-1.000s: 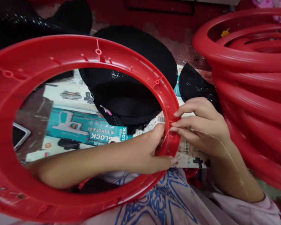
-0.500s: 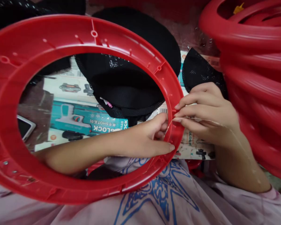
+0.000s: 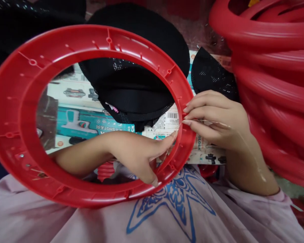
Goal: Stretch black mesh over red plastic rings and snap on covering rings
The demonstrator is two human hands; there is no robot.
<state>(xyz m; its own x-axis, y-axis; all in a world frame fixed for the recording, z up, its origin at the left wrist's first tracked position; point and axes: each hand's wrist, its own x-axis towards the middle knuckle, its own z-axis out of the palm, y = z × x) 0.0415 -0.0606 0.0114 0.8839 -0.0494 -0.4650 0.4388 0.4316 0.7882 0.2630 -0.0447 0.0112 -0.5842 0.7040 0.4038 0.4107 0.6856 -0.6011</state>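
Note:
A big red plastic ring (image 3: pixel 14 101), its ribbed hollow side facing me, leans in front of my body. Through its opening reaches my left hand (image 3: pixel 134 152), gripping the lower right of the rim with the thumb on the inner face; its other fingers are partly hidden. At the ring's right side, my right hand (image 3: pixel 215 119) pinches a thin, light-coloured wire (image 3: pixel 245 141) between thumb and fingertips. One end trails back over the right wrist and forearm; another stretch runs along the ring's inside near the left fingers. Small shiny bits (image 3: pixel 21 156) sit in the ring's lower left.
Behind the ring lie a black mesh-edged cap (image 3: pixel 142 30) and another black mesh piece (image 3: pixel 212 74), on printed boxes (image 3: pixel 73 125) with toy-gun pictures. Stacked red rings (image 3: pixel 273 84) stand close on the right. Dark fabric (image 3: pixel 12 37) fills the upper left.
My left thumb has slid down and left along the rim, and that hand has turned. The ring has shifted right and tilted a little. My right hand keeps its pinch on the wire.

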